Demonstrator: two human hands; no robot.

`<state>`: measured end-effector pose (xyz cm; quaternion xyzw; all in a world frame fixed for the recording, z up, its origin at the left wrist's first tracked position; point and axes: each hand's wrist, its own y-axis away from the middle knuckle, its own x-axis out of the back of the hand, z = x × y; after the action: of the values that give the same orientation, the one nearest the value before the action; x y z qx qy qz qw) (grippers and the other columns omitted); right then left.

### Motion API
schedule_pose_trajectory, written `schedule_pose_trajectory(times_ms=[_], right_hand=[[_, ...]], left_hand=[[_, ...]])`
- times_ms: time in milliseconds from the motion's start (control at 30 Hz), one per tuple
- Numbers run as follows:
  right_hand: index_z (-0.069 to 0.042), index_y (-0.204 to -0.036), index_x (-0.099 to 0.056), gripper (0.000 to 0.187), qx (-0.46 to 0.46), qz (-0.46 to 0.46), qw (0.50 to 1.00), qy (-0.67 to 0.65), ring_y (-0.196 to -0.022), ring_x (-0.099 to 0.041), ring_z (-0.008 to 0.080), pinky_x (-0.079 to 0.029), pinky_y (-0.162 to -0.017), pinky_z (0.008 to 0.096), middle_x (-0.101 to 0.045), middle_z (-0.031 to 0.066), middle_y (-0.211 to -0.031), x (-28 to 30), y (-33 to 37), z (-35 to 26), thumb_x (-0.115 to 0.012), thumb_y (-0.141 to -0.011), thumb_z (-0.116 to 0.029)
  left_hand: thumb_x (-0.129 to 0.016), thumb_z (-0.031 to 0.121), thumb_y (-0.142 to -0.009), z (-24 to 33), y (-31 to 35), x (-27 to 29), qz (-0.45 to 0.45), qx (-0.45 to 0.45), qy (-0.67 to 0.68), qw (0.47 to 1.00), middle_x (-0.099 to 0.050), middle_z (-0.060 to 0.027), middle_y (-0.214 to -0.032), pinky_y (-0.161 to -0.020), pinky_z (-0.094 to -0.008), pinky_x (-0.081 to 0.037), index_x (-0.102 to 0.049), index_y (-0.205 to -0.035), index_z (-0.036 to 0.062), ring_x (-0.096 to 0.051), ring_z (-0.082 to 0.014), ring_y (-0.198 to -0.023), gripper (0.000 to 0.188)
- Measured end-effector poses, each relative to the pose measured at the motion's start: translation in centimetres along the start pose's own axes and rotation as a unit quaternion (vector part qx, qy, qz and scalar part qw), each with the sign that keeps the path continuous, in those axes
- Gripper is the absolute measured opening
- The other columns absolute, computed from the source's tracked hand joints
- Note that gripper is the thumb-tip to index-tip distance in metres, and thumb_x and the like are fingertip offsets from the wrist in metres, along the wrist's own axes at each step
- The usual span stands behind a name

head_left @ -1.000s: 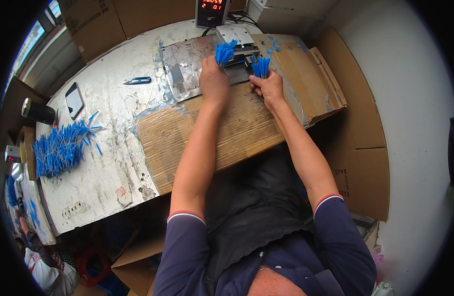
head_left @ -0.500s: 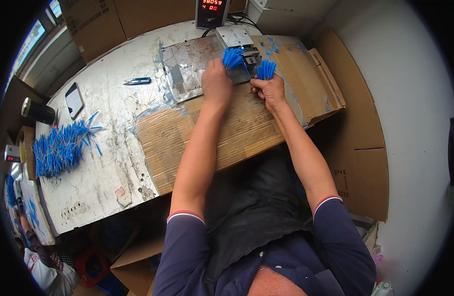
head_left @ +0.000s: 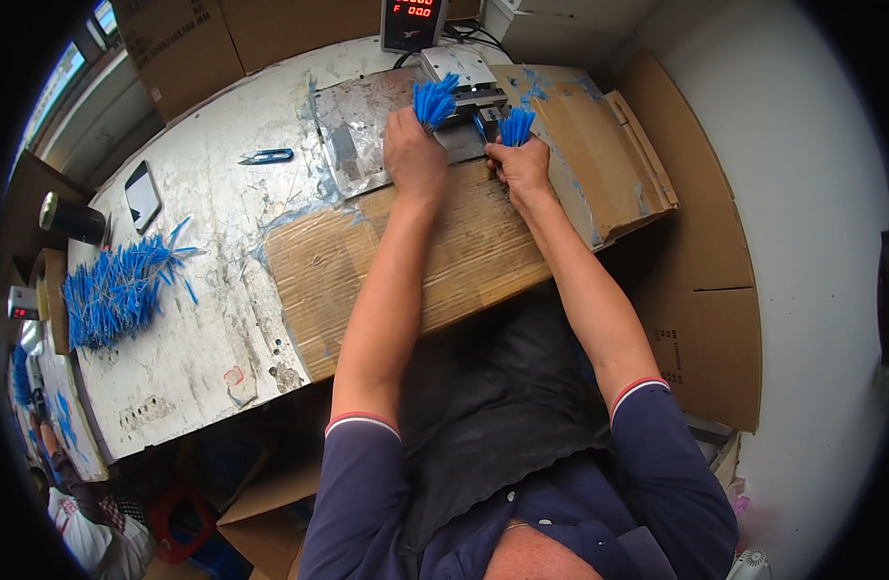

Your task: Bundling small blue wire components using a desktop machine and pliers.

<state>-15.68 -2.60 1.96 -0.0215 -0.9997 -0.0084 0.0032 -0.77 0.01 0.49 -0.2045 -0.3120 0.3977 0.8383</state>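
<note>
My left hand [head_left: 414,158] is closed round a bunch of thin blue-tipped pieces [head_left: 435,100], their blue ends fanning out past the fingers. To its right, my right hand [head_left: 522,166] grips a second bunch of the same blue-tipped pieces [head_left: 517,126]. At the thumb and forefinger of that hand a single blue piece [head_left: 479,127] points up toward a small metal machine [head_left: 459,68]. Whether the fingers hold that single piece is too small to tell. Beneath both hands lie a metal plate [head_left: 367,101] and a cardboard sheet [head_left: 406,256].
A heap of blue-tipped pieces [head_left: 116,295] covers the table's left end, near a phone [head_left: 143,197] and a dark cylinder [head_left: 72,218]. Thread snips [head_left: 267,157] lie mid-table. A red-digit display [head_left: 413,24] stands behind the machine. Another person [head_left: 87,522] works at far left.
My left hand has shifted left with its bunch, away from the machine. The right hand has moved slightly up and left. The display's digits have changed.
</note>
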Motion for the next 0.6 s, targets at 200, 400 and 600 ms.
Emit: schedule_pose_trajectory(times_ms=[200,400,600], right_hand=[[0.0,-0.087,-0.059,0.02,-0.007,-0.006,1.0,-0.011,-0.051,-0.062,0.0154,-0.045,-0.04,0.0245,-0.062,0.007,-0.071,-0.1,0.1,-0.3,-0.072,-0.075,0.009],[0.001,-0.09,-0.06,0.016,-0.02,-0.014,0.999,-0.039,-0.055,-0.064,0.0157,-0.045,-0.04,0.0237,-0.064,0.0076,-0.074,0.2,0.1,-0.4,-0.071,-0.079,0.004],[0.004,-0.097,-0.062,0.018,-0.018,-0.061,0.993,-0.101,-0.064,-0.067,0.0162,-0.051,-0.048,0.0246,-0.066,0.0096,-0.081,1.1,0.4,0.1,-0.071,-0.082,0.001]], left_hand=[[-0.06,0.002,-0.083,-0.6,-0.1,-0.4,0.007,-0.024,-0.027,0.999,-0.061,-0.017,-0.103,-0.086,-0.047,-0.046,-0.058,-0.101,0.0024,-0.058,-0.0383,-0.099,0.018],[-0.06,0.005,-0.084,-0.4,0.2,-0.3,-0.05,0.002,-0.039,0.998,-0.065,-0.0157,-0.097,-0.083,-0.0464,-0.045,-0.059,-0.098,0.0045,-0.061,-0.0372,-0.095,0.014],[-0.057,0.005,-0.084,-0.5,0.1,-0.4,-0.085,-0.024,-0.07,0.994,-0.065,-0.0158,-0.092,-0.079,-0.046,-0.045,-0.059,-0.094,0.0043,-0.063,-0.0355,-0.091,0.01]])
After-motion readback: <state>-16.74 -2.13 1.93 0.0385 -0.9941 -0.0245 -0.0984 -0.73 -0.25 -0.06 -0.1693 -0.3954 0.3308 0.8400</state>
